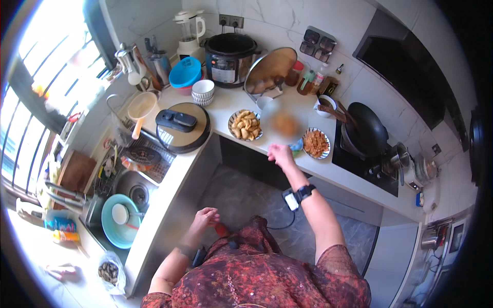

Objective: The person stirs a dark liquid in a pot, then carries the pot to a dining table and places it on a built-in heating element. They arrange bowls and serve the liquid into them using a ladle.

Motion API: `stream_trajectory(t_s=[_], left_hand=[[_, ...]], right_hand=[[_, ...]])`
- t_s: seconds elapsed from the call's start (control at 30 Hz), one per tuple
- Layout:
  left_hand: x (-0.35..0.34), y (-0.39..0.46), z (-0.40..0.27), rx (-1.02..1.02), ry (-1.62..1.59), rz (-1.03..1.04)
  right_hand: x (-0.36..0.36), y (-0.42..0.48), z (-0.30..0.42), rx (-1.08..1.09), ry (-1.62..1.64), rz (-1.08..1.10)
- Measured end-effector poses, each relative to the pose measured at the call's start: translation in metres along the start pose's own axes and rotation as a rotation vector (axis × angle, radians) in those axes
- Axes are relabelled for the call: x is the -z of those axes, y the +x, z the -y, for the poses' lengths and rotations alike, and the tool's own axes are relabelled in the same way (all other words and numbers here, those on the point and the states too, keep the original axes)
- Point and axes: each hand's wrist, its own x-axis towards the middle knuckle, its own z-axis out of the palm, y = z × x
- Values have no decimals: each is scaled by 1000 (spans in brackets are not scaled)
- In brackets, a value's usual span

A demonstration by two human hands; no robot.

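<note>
My right hand (281,156) is over the counter's front edge with fingers curled; whether it holds something small cannot be made out. Just beyond it lies a blue-green item (296,146), perhaps a packet or cloth. To its right is a striped bowl (327,150) of reddish-brown chopped food (316,143). A second striped bowl (230,125) with pale brown chunks (245,125) sits to the left. Between them, a blurred patch covers some orange-brown food (285,124). My left hand (206,217) hangs above the floor with loosely bent fingers and nothing visible in it.
A black wok (366,129) stands on the cooktop (360,173) at right, beside a white cup (326,104). Behind are an electric pressure cooker (231,57) and a leaning glass lid (269,73). At left, a round lid (185,134) lies near the sink, which holds a turquoise basin (111,231).
</note>
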Motion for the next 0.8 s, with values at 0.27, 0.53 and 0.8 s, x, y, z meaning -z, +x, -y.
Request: stream_trajectory(t_s=[0.27, 0.53, 0.8], left_hand=[[-3, 49, -116, -42, -46, -67], [-5, 106, -199, -43, -119, -137], [-10, 139, -249, -19, -55, -24]], right_hand=[[29, 225, 2, 150, -416, -251], [15, 356, -74, 134, -594, -102], [33, 324, -19, 357, -500, -53]])
